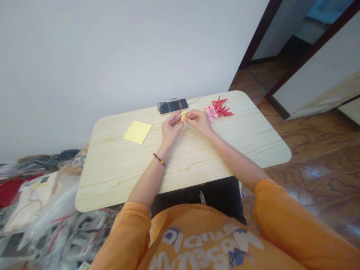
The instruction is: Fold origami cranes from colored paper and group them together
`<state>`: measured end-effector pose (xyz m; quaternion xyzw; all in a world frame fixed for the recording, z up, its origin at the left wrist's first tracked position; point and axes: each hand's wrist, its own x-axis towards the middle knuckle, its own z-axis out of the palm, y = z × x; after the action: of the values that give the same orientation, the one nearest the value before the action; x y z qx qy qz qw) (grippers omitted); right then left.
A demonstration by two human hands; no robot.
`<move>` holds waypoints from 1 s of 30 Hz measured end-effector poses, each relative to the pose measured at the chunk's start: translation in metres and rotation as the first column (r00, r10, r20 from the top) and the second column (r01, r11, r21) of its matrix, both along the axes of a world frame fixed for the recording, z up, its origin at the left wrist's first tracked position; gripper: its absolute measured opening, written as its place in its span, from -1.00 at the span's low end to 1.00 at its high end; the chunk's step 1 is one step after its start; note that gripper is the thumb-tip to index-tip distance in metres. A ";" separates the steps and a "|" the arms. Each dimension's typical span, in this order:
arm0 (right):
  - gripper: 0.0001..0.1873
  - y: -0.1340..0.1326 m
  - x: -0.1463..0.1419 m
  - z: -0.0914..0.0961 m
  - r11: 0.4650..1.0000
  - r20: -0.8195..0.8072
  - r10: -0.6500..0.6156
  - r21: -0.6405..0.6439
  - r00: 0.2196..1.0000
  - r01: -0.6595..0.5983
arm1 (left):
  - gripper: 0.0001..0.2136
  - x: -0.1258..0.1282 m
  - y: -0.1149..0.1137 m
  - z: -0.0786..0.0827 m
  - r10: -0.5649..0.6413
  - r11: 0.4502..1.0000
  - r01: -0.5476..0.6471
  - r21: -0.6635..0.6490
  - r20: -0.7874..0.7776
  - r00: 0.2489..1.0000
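This is a room in a home: a wooden table (118, 176) stands by a white wall (112, 67), with bags (47, 225) heaped on the wood floor (317, 150) near a doorway (281, 56).

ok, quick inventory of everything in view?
folded paper strip: 1, yellow, between fingertips
paper square: 1, pale yellow, table, left of hands
smartphone: 1, black, far table edge
cable: 1, white, beside phone
origami cranes: several, red, table, right of hands
origami piece: count unclear, pink, against cranes
table: 1, pale wood, centre
plastic bags: several, clear, heaped left of table
bracelet: 1, red and yellow, left wrist
sweatshirt: 1, orange, on person
left hand: 1, over table
right hand: 1, over table
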<state>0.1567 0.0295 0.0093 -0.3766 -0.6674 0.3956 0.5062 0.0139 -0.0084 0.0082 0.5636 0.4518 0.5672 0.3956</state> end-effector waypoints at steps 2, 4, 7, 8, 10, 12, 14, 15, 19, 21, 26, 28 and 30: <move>-0.87 0.002 0.001 0.000 1.000 -0.032 0.010 -0.008 0.999 -0.010 | -0.54 -0.002 0.001 0.000 -0.020 1.000 0.020 -0.011 0.022 1.000; -0.87 0.004 0.002 0.000 1.000 -0.053 0.022 -0.019 0.998 -0.023 | -0.56 -0.003 0.002 0.000 -0.018 1.000 0.018 -0.016 0.045 0.999; -0.88 0.005 0.002 0.001 0.998 -0.069 0.026 -0.050 0.997 -0.029 | -0.61 -0.003 0.003 0.001 -0.019 1.000 0.021 -0.022 0.083 0.996; -0.88 0.004 0.002 0.001 0.997 -0.073 0.025 -0.064 0.997 -0.030 | -0.63 -0.003 0.003 0.001 -0.027 0.999 0.030 -0.030 0.099 0.995; -0.89 0.004 0.002 0.002 0.995 -0.083 0.023 -0.092 0.996 -0.030 | -0.65 -0.003 0.003 0.002 -0.042 0.997 0.050 -0.056 0.132 0.990; -0.90 0.004 0.002 0.003 0.993 -0.090 0.020 -0.117 0.996 -0.030 | -0.64 -0.004 0.004 0.002 -0.048 0.994 0.063 -0.091 0.166 0.985; -0.89 0.004 0.003 0.003 0.990 -0.097 0.014 -0.138 0.995 -0.027 | -0.62 -0.005 0.004 0.002 -0.062 0.988 0.088 -0.124 0.201 0.978; -0.89 0.004 0.004 0.003 0.989 -0.103 0.011 -0.146 0.995 -0.026 | -0.61 -0.006 0.005 0.002 -0.072 0.985 0.104 -0.138 0.218 0.973; -0.85 0.005 0.005 0.005 0.985 -0.128 -0.005 -0.172 0.992 -0.017 | -0.56 -0.008 0.007 -0.001 -0.103 0.972 0.151 -0.179 0.254 0.962; -0.82 0.004 0.005 0.006 0.983 -0.133 -0.017 -0.183 0.991 -0.007 | -0.55 -0.009 0.008 -0.002 -0.110 0.968 0.163 -0.192 0.259 0.960; -0.82 0.003 0.005 0.011 0.983 -0.159 -0.031 -0.184 0.987 0.001 | -0.54 -0.009 0.008 -0.001 -0.133 0.958 0.199 -0.209 0.292 0.947; -0.83 0.004 0.005 0.012 0.981 -0.163 -0.042 -0.196 0.986 0.009 | -0.54 -0.010 0.008 0.000 -0.141 0.952 0.212 -0.219 0.301 0.943; -0.83 0.005 0.006 0.012 0.976 -0.166 -0.042 -0.219 0.985 0.005 | -0.54 -0.011 0.008 0.000 -0.152 0.947 0.227 -0.227 0.303 0.941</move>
<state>0.1625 0.0340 0.0214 -0.4026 -0.5701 0.4909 0.5214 0.0028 -0.0002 0.0087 0.4619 0.4042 0.5366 0.5791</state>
